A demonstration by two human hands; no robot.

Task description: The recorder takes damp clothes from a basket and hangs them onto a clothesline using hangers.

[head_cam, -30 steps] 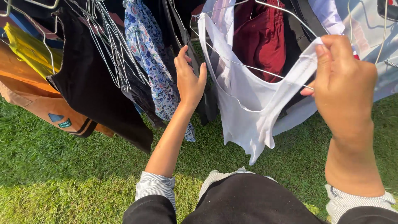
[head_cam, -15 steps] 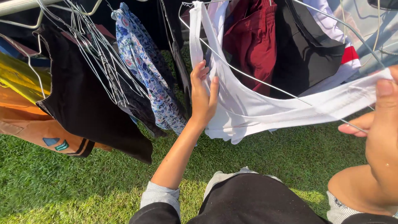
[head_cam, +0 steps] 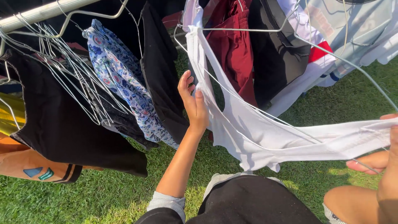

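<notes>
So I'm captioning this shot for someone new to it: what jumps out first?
A white tank top stretches across the middle on a wire hanger, pulled taut between the left hand at its strap and the right hand at the right edge. Left of it hangs a blue floral garment among dark clothes, over sunlit grass.

The left hand (head_cam: 191, 101) reaches up on an outstretched arm with fingers loosely curled, while the right hand (head_cam: 383, 151) pinches closed at the frame's right edge.
</notes>
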